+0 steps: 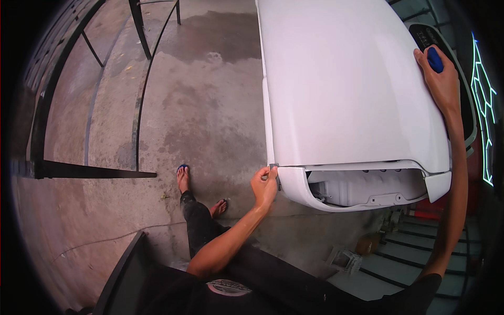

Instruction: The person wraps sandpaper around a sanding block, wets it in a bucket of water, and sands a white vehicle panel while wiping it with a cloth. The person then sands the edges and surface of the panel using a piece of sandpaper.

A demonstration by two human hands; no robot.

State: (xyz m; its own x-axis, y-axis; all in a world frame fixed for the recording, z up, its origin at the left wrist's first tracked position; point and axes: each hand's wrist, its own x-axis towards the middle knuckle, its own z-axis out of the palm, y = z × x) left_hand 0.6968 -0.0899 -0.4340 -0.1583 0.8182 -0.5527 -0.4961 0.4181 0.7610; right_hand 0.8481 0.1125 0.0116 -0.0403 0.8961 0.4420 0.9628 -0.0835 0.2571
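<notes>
A white painted car body part [341,89] fills the right half of the head view, with a recessed opening [367,186] like a lamp housing at its near end. My left hand [264,185] is at its near left corner, thumb and fingers pinched together at the edge. A small grey bit [273,166] shows at the fingertips; I cannot make out what it is. At the far right, my right hand [440,76] grips a small rounded blue object [435,60], its kind unclear. That hand lies by the body part's right edge, over a dark panel [426,38].
Black metal frames [139,105] stand on the concrete floor [210,105] at the left, near my feet [183,178]. A thin line [113,240] runs across the floor. A white crate-like object [345,261] sits below the body part. Glowing hexagonal light strips [481,105] are at the far right.
</notes>
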